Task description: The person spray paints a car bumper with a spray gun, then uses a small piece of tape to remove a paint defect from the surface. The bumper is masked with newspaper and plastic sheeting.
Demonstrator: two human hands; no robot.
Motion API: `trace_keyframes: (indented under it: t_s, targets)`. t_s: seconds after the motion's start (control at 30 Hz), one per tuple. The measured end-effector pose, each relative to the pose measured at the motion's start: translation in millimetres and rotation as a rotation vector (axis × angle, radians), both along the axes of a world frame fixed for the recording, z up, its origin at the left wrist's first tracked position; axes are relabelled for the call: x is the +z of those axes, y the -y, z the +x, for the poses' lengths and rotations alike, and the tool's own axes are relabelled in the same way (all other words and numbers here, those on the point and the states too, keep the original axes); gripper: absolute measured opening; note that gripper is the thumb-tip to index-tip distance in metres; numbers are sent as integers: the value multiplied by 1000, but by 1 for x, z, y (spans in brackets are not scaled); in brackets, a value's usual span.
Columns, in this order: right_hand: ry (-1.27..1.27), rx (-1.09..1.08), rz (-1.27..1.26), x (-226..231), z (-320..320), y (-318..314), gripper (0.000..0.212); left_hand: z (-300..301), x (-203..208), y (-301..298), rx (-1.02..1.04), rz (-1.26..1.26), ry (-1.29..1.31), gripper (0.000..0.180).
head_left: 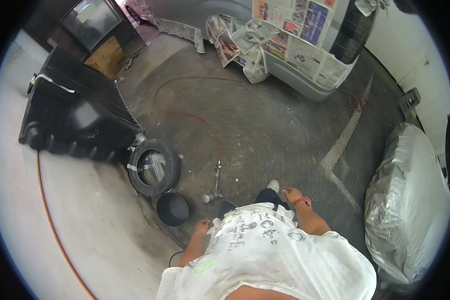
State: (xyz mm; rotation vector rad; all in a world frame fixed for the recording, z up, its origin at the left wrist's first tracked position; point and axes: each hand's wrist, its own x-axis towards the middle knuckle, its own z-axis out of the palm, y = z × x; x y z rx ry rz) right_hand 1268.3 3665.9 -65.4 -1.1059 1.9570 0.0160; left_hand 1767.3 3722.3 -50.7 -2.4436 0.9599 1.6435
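Observation:
My left hand [203, 227] hangs low beside my white shirt, near a black bucket [162, 209]; its fingers are too small and partly hidden to read. My right hand [293, 194], with a red band on the wrist, hangs in front of my right thigh. Its fingers look loosely apart and nothing shows in them. Ahead of my feet, a spray gun [216, 194] lies on the dark floor, joined to a thin red hose [211, 126]. Neither hand touches it.
A tire [171, 167] lies behind the bucket, below a black ribbed plastic liner [85, 107] against the left wall. Far ahead stands a grey vehicle body [300, 86] masked with newspaper [295, 52]. A plastic-wrapped bulky thing [405, 205] is at the right.

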Motion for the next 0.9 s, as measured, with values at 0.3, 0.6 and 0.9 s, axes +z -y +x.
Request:
trace_keyframes:
  t_s: [0.3,0.6,0.9]
  targets:
    - [-17,46,58,15,11,-6,54,9,-60,-31,47,-62,-114,45]
    - [10,59,56,30,37,-9,54,40,-97,-60,54,-140,-103,41]
    - [-26,56,74,28,45,-12,53,37,-46,-51,50,-29,-27,42]
